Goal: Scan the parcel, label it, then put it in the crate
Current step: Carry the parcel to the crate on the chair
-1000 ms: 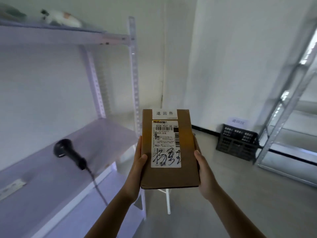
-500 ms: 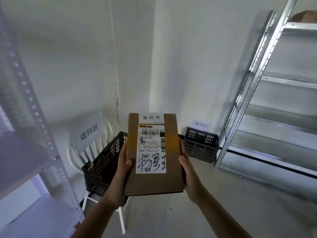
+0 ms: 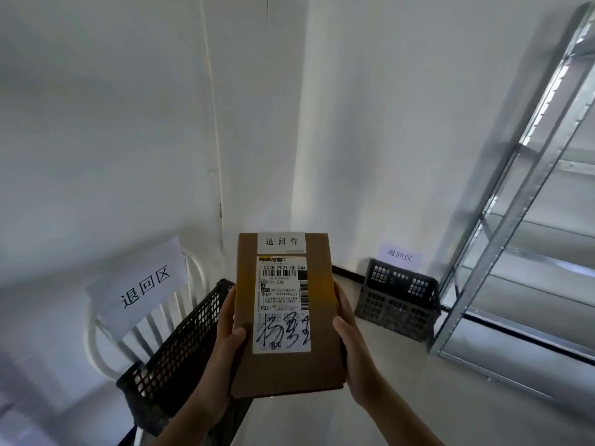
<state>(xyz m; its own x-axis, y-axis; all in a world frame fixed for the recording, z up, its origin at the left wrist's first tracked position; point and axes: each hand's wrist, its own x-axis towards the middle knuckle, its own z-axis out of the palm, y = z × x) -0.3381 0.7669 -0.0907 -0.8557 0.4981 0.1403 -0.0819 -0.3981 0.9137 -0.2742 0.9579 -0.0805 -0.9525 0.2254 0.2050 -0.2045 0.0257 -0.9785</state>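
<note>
You have turned from the shelf, and now your left hand [image 3: 225, 346] and right hand [image 3: 349, 342] clamp the labelled parcel [image 3: 286, 317] just above the black crate [image 3: 174, 346] on the chair [image 3: 106, 336], ready to drop in.

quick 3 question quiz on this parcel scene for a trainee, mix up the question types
1. True or false: both hands hold the parcel.
2. Where does the nearer black crate sit? A) on the white chair B) on the metal rack C) on the floor
3. Fill in: the small white label is stuck at the parcel's ___ edge.

Key: 1 true, left hand and right hand grip its sides; 2 A; 3 top.
</note>
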